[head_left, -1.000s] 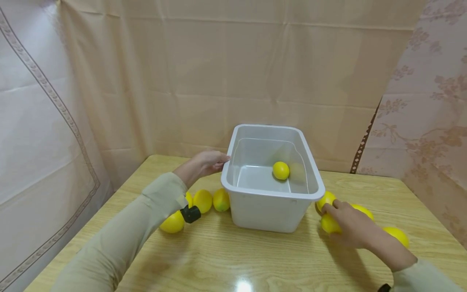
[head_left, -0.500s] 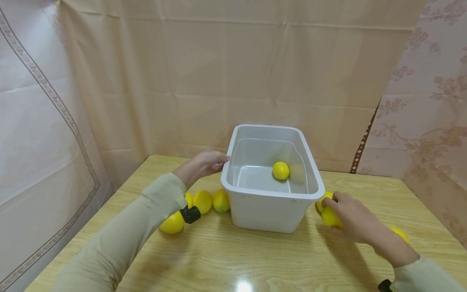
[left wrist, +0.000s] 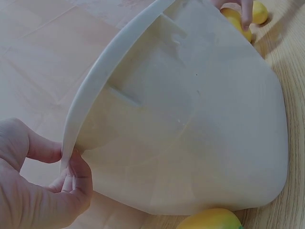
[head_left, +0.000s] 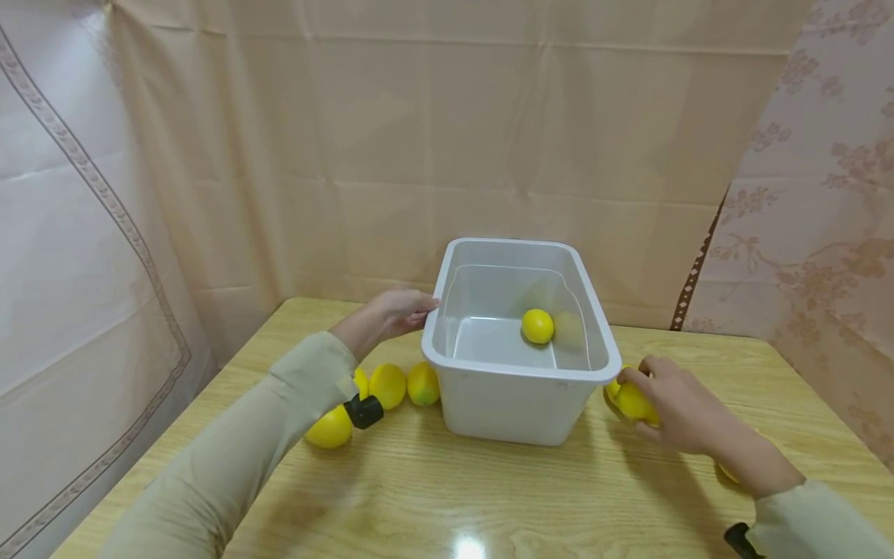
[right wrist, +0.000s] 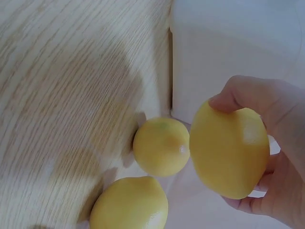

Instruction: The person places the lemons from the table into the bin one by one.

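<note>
Head view: one lemon (head_left: 538,326) lies in the bin (head_left: 513,404) near the desk's (head_left: 391,497) far edge. The left hand's (head_left: 401,310) fingers pinch the bin; the right hand's (head_left: 680,407) clamp a held lemon (right wrist: 228,148) outside it. Work looks early: loose lemons (head_left: 388,386) flank the bin.

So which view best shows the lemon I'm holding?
The right wrist view: the lemon is large and barely covered by your right hand. Head: smaller, partly hidden. Left wrist: lemons near that hand, held one uncertain.
</note>
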The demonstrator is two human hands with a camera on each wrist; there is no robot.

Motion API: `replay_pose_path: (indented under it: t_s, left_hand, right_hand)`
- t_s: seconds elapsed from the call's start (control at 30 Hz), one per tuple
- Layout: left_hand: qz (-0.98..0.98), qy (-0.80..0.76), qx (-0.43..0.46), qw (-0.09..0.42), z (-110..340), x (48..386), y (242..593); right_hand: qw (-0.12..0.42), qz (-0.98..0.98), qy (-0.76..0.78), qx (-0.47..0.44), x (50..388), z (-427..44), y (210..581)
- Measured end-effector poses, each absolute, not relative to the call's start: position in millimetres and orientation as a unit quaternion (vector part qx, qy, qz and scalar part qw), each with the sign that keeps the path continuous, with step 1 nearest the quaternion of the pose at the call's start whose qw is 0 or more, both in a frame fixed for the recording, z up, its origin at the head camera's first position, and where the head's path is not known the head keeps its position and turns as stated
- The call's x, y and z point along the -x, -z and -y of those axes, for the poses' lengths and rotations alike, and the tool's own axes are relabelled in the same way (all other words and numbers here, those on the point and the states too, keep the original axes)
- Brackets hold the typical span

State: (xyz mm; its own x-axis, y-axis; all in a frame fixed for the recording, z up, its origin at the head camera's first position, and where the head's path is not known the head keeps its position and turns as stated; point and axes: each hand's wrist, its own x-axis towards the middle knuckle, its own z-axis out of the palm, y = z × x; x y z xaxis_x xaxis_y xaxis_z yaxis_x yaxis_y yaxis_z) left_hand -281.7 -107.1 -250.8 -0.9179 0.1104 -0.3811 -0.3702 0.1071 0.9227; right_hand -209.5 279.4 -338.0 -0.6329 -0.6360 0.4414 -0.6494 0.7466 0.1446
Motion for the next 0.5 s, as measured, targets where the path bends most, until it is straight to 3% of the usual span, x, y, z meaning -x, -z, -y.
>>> replay_pose_path:
  t_s: [0.17, 0.5]
  left_hand:
    - [-0.719, -0.665, 0.09, 0.182, 106.6, 281.5, 251.0]
    - [-0.717, -0.667, 0.09, 0.182, 107.6, 281.0, 251.6]
  right_hand:
    - [0.253, 0.9, -0.013, -0.353, 209.7, -278.4, 336.0]
    - [0.233, 0.912, -0.009, -0.337, 210.9, -276.7, 327.8]
